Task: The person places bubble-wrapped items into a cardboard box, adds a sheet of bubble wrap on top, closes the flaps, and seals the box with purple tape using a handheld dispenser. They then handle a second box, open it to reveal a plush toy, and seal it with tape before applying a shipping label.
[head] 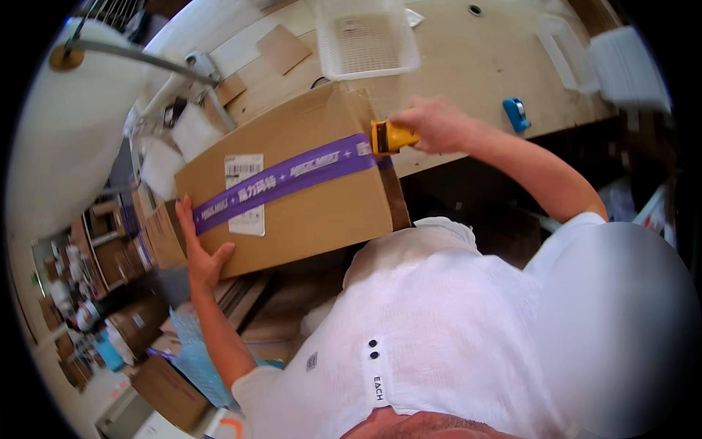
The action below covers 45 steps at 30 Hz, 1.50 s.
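A large brown cardboard box [312, 211] lies before me, partly on the wooden table. Purple printed packing tape [296, 173] runs lengthwise over its upper face and crosses a white label [247, 222] that bears writing. My left hand [205, 258] grips the box's left end, its thumb on the upper face and its fingers along the edge. In my right hand [441, 126] is a yellow tape dispenser [390, 137], held against the box's right edge where the purple tape ends. Part of the dispenser is hidden by the hand.
A white plastic basket [368, 68] stands on the wooden table [466, 60] beyond the box. A blue tape dispenser [516, 115] lies near the table's edge at right. White foam pieces [197, 131] sit left of the box. Bubble wrap [200, 356] and another carton [170, 392] are at lower left.
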Motion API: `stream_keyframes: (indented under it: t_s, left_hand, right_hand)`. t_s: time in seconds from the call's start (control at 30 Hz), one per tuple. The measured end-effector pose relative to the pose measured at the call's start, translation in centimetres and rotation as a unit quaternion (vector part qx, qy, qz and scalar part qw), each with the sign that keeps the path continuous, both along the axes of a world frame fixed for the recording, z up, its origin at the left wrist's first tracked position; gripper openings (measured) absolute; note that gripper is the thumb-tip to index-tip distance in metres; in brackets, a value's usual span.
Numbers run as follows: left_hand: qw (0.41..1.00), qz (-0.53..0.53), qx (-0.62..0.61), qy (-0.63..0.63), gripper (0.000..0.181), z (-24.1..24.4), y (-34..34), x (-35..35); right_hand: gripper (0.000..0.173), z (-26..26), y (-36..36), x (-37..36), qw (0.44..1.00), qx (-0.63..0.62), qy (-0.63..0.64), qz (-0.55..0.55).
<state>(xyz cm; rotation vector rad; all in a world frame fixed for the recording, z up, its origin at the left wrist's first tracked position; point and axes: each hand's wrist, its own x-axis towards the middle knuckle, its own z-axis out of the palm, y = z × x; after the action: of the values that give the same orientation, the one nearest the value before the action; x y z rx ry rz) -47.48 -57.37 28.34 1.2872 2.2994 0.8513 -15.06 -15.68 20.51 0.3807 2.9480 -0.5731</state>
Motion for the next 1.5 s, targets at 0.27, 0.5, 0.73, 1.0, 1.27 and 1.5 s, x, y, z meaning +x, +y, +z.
stream_keyframes:
  t_s: [0.27,0.5,0.73,1.0,1.27,1.5]
  left_hand:
    - [0.912,0.204,0.174,-0.311,0.085,-5.8,-1.2,-3.9]
    - [0.799,0.232,0.304,-0.465,0.079,-5.9,-0.9,-1.9]
    - [0.713,0.158,0.394,-0.557,0.073,-4.2,-1.0,-2.6]
    - [0.617,0.038,0.421,-0.664,0.066,-2.8,-3.6,-2.7]
    - [0.901,0.229,0.180,-0.321,0.077,-4.6,-3.6,1.6]
    - [0.899,0.153,0.215,-0.350,0.079,-3.5,-0.5,0.0]
  right_hand:
    - [0.062,-20.7,9.4,12.5,0.776,-0.275,0.018,-0.568]
    - [0.057,-12.7,-6.0,-1.4,0.773,-0.476,0.223,-0.356]
    - [0.058,-0.5,-9.7,-4.9,0.755,-0.520,0.325,-0.231]
    - [0.045,5.2,-9.8,-3.0,0.584,-0.694,0.405,-0.111]
    - [0.021,-5.8,-7.7,4.5,0.732,-0.415,0.417,-0.343]
    - [0.076,-21.1,8.1,14.8,0.821,-0.117,-0.069,-0.555]
